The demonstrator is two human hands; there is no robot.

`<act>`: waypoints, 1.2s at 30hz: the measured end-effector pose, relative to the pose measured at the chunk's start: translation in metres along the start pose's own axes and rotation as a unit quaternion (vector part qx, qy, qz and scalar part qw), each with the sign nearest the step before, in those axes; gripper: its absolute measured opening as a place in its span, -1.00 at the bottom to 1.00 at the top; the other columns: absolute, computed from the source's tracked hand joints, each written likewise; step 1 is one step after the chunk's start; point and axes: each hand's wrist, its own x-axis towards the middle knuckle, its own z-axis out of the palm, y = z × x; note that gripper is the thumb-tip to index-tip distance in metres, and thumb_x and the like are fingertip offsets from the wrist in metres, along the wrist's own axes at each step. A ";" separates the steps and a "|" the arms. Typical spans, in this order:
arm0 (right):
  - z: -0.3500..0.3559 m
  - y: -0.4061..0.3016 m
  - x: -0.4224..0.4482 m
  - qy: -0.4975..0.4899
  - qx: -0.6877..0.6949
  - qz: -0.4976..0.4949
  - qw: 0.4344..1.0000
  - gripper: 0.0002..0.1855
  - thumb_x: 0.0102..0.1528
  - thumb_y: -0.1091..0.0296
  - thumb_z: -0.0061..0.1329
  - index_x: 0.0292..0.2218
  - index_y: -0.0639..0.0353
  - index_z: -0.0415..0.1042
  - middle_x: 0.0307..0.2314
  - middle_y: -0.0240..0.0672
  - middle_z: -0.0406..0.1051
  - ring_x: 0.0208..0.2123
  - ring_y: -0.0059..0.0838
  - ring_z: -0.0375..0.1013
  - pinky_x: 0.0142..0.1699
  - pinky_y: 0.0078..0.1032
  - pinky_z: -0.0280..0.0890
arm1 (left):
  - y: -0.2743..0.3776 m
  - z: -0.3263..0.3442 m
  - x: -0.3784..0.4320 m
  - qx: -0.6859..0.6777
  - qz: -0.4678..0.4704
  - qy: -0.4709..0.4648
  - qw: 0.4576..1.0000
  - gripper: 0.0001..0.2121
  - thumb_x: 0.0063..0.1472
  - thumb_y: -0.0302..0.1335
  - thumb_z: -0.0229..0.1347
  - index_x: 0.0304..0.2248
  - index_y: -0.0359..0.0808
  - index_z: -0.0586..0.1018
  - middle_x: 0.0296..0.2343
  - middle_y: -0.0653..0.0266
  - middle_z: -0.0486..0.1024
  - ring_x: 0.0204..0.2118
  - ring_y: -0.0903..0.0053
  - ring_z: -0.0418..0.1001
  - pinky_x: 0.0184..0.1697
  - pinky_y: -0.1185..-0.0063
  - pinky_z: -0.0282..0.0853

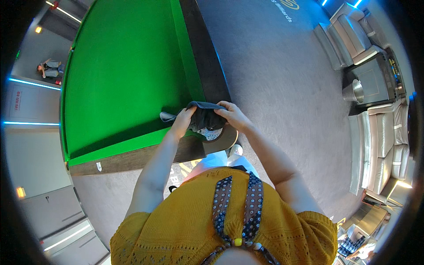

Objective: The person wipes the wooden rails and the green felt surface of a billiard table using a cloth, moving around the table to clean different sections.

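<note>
A dark grey cloth (207, 116) hangs between my two hands above the near corner of a billiard table (132, 59). My left hand (183, 122) pinches its left part, and a loose lighter flap sticks out beyond that hand over the green cloth bed. The opposite upper edge is gripped by my right hand (234, 116), with thumb and fingers on the fabric. Just below the cloth lies the corner pocket, with a brown curved rim (228, 139). A pale speckled surface (211, 133) shows inside that rim; what it is I cannot tell.
Dark wooden rails (212, 56) edge the table, meeting at this corner. Grey carpet (281, 99) spreads to the right. Farther off stand padded sofas (381, 135), a side table (371, 79) and a metal bucket (357, 91). A seated person (51, 68) is beyond the table's far left side.
</note>
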 end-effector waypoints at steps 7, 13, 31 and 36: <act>-0.008 0.004 0.003 0.053 0.113 0.040 0.991 -0.79 0.01 0.27 -0.13 -0.34 0.20 0.31 -0.54 -0.44 0.28 -0.49 -0.67 0.26 -0.38 -0.66 0.20 | -0.004 0.001 0.018 -0.160 -0.058 -0.005 0.985 -0.73 0.16 -0.31 -0.16 -0.30 -0.34 0.42 -0.36 0.27 0.44 -0.34 0.54 0.40 -0.22 0.56 0.30; 0.001 -0.007 -0.005 0.207 -0.226 -0.211 0.928 -0.67 -0.08 0.27 -0.05 -0.26 0.20 0.27 -0.42 -0.22 0.28 -0.37 -0.42 0.29 -0.26 -0.50 0.21 | -0.004 0.012 0.016 -0.183 -0.032 -0.023 0.982 -0.71 0.16 -0.25 -0.14 -0.31 -0.31 0.43 -0.39 0.26 0.44 -0.38 0.53 0.41 -0.26 0.55 0.32; -0.011 -0.026 0.023 -0.139 -0.246 -0.259 0.924 -0.85 -0.08 0.39 -0.06 -0.54 0.29 0.31 -0.67 -0.23 0.31 -0.66 -0.39 0.33 -0.57 -0.52 0.21 | -0.043 0.005 -0.013 0.081 0.165 0.404 0.896 -0.61 0.10 -0.21 -0.06 -0.30 -0.46 0.41 -0.51 0.20 0.44 -0.43 0.51 0.35 -0.29 0.57 0.26; -0.076 -0.026 0.015 -0.195 -0.238 -0.056 0.950 -0.76 -0.02 0.31 -0.10 -0.54 0.35 0.32 -0.74 -0.33 0.30 -0.74 -0.63 0.28 -0.64 -0.64 0.18 | -0.042 0.042 -0.030 0.419 0.260 0.443 0.749 -0.72 0.09 -0.31 -0.11 -0.47 -0.41 0.45 -0.56 -0.09 0.40 -0.47 0.00 0.31 -0.37 0.28 0.21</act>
